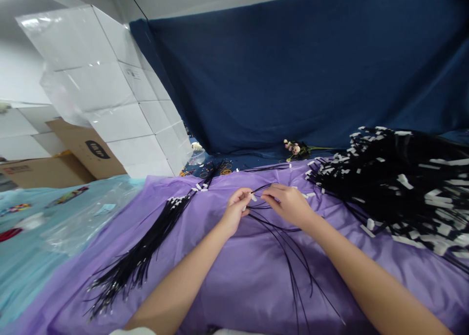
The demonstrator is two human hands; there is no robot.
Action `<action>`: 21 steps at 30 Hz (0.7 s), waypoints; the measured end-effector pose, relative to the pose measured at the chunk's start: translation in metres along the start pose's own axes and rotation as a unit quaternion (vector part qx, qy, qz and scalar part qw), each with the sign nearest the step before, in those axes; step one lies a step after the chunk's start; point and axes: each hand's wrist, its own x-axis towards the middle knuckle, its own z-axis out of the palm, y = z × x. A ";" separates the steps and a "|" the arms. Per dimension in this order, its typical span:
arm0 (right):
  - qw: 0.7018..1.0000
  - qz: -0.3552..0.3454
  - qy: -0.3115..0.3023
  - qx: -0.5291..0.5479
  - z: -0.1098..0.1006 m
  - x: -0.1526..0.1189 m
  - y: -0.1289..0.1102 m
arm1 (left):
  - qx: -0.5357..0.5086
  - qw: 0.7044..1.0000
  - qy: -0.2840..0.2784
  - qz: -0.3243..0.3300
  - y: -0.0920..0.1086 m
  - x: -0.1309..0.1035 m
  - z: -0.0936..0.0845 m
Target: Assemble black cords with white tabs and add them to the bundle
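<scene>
Cords [270,223], black and thin, hang between the two hands at the middle of the purple cloth [234,286], their loose ends trailing down toward the wearer. A small white tag [253,197] shows at the left fingertips. To handle strands this fine well, I'd judge it best to keep the tagged ends level in one light pinch, part one cord from the rest at a time, and let the tails fall free so they don't snarl.

The left hand [235,210] is closed in a pinch, thumb against fingers, gripping the cords near their tagged ends. The right hand [291,203] is just beside it, its thumb and forefinger drawn nearly together; a cord runs up to it, but whether those fingers truly hold it I cannot tell.

Farther out, a long black bundle [154,237] with white tags lies to the left, and a much larger tagged heap [395,178] lies to the right. Beyond are pale flowers [293,148], a dark blue curtain [293,71] and stacked white boxes [135,149]
</scene>
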 end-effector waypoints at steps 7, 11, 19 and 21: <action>1.000 0.003 0.001 0.014 0.000 0.000 0.000 | 0.024 1.000 -0.001 0.007 0.001 0.001 0.000; 1.000 0.004 0.008 0.018 0.000 0.000 0.000 | 0.028 1.000 0.004 -0.001 0.003 0.001 0.001; 0.999 0.015 0.040 0.024 -0.001 0.001 -0.001 | 0.019 1.000 -0.012 0.004 0.004 -0.001 0.004; 0.999 0.014 0.044 0.021 0.000 0.001 -0.002 | 0.018 1.000 -0.013 0.003 0.003 -0.001 0.003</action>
